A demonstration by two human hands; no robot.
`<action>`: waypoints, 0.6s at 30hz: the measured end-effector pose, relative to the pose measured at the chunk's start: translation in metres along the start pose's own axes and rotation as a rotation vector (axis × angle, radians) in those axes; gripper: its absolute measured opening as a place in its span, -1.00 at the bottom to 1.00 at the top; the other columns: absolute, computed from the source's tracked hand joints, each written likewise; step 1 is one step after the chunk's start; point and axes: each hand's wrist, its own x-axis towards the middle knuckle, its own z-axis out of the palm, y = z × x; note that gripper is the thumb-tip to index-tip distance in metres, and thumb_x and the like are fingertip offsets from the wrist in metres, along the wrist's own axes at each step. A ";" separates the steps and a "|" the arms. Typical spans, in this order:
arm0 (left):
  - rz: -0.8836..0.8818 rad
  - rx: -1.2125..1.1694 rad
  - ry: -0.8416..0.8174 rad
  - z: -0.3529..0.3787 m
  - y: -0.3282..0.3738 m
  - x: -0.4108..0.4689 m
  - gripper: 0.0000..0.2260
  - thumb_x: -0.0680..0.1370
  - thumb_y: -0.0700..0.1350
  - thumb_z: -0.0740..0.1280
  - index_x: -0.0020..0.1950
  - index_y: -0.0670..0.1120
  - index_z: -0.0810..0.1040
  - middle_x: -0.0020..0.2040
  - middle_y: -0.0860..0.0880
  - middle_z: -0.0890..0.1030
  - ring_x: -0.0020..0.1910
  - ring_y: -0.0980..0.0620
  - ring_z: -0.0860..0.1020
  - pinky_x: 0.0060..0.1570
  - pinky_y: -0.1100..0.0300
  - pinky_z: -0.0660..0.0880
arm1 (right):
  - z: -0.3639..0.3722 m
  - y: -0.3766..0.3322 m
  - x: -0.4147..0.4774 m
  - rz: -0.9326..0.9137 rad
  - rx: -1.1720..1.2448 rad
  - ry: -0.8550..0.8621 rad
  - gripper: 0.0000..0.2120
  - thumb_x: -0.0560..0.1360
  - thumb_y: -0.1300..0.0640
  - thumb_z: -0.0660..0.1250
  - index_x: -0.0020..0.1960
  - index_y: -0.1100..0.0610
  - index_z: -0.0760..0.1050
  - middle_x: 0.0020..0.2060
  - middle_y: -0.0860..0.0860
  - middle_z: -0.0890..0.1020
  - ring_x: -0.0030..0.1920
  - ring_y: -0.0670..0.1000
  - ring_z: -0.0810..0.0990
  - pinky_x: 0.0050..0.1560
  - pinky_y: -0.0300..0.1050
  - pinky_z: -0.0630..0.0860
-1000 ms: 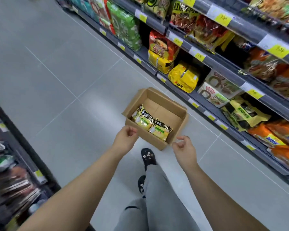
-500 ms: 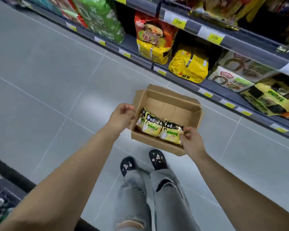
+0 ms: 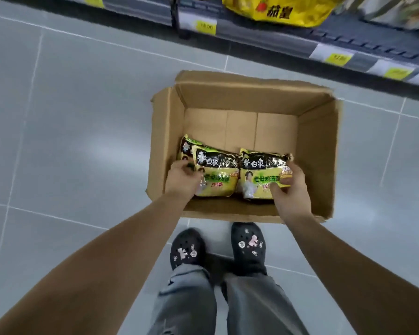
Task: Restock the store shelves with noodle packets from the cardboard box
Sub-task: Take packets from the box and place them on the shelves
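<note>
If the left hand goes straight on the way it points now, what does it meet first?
The left hand holds the left noodle packet, so it meets that first. Beyond, probably the bare floor of the cardboard box, then its far wall; depth is unclear.

1. Left noodle packet (image 3: 215, 176): white "白象" on its black band, green "老母鸡汤面" below.
2. Right noodle packet (image 3: 259, 176): same wording.
3. Yellow bag (image 3: 276, 8) on the shelf (image 3: 264, 36): black characters, unreadable.
4. Yellow price label (image 3: 206, 27) on the shelf edge: apparently "18.00", blurred.

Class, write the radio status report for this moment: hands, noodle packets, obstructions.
Left hand grips left packet, right hand grips right packet. Both packets in the cardboard box on the floor. Nothing blocking the lift.
</note>
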 end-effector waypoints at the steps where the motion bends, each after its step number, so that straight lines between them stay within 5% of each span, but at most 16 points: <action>1: -0.013 0.006 0.033 0.009 -0.009 0.015 -0.55 0.51 -0.10 0.36 0.37 -0.15 0.38 0.21 -0.02 0.54 -0.03 0.09 0.52 -0.16 0.53 0.41 | 0.005 0.011 0.010 -0.003 -0.016 0.027 -0.41 0.50 0.17 0.32 0.46 -0.01 0.17 0.16 0.01 0.48 0.14 0.02 0.49 0.02 -0.08 0.45; 4: -0.104 0.109 -0.023 0.036 -0.023 0.042 -0.43 0.51 -0.01 0.36 0.46 -0.10 0.25 0.33 -0.12 0.45 0.27 -0.11 0.45 0.24 0.11 0.39 | 0.012 0.039 0.036 0.037 -0.079 0.056 -0.33 0.46 0.12 0.37 0.48 0.05 0.14 0.32 0.10 0.38 0.33 0.10 0.34 0.33 0.07 0.34; 10: -0.008 0.302 0.076 0.067 -0.026 0.057 -0.40 0.44 0.07 0.43 0.37 -0.13 0.31 0.37 -0.15 0.30 0.36 -0.17 0.32 0.34 0.00 0.31 | 0.014 0.062 0.081 0.145 -0.130 0.004 -0.20 0.42 0.01 0.38 0.52 -0.01 0.01 0.41 0.14 0.28 0.42 0.19 0.25 0.41 0.15 0.23; 13: 0.048 0.181 0.095 0.071 -0.029 0.062 -0.50 0.42 -0.02 0.46 0.27 -0.12 0.37 0.28 -0.12 0.44 0.29 -0.12 0.42 0.25 0.08 0.38 | 0.019 0.060 0.100 0.297 -0.026 -0.041 -0.08 0.41 -0.06 0.43 0.54 0.01 -0.09 0.45 0.13 0.27 0.43 0.21 0.26 0.39 0.09 0.24; 15: 0.071 0.123 0.073 0.071 -0.026 0.060 -0.56 0.43 -0.08 0.47 0.23 -0.12 0.38 0.18 -0.06 0.54 0.19 -0.02 0.49 0.13 0.17 0.41 | 0.023 0.060 0.107 0.401 0.029 -0.033 -0.03 0.34 -0.11 0.49 0.52 0.10 -0.01 0.42 0.12 0.34 0.40 0.20 0.32 0.36 0.05 0.29; 18: 0.103 0.128 0.063 0.067 -0.021 0.053 -0.60 0.43 -0.03 0.46 0.17 -0.08 0.40 -0.01 0.04 0.54 0.03 0.04 0.52 0.04 0.13 0.51 | 0.026 0.060 0.103 0.455 -0.010 0.000 -0.15 0.20 -0.21 0.55 0.34 0.18 0.36 0.26 0.09 0.52 0.24 0.14 0.50 0.25 0.01 0.44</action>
